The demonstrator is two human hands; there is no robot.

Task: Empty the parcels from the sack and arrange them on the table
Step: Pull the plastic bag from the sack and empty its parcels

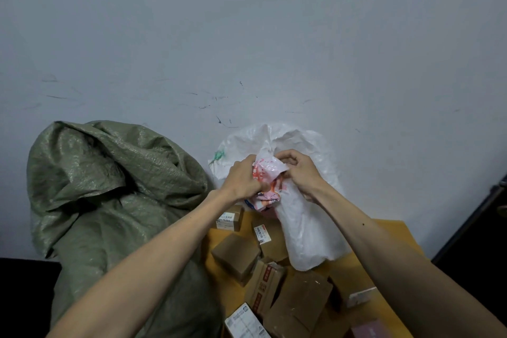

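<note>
Left hand (242, 178): grip curled round pink-printed parcel (267, 181), at the white sack (307, 233) mouth.
Right hand (300, 173): grip pinching the parcel's top edge.
White sack: lies on tabletop (214, 236), against the wall.
Cardboard boxes (236, 252): jumbled on tabletop, left of and below white sack.
Green sack (109, 186): well left of white sack.

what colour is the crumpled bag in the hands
White with red and pink print; the crumpled bag shows best in the head view.
</note>
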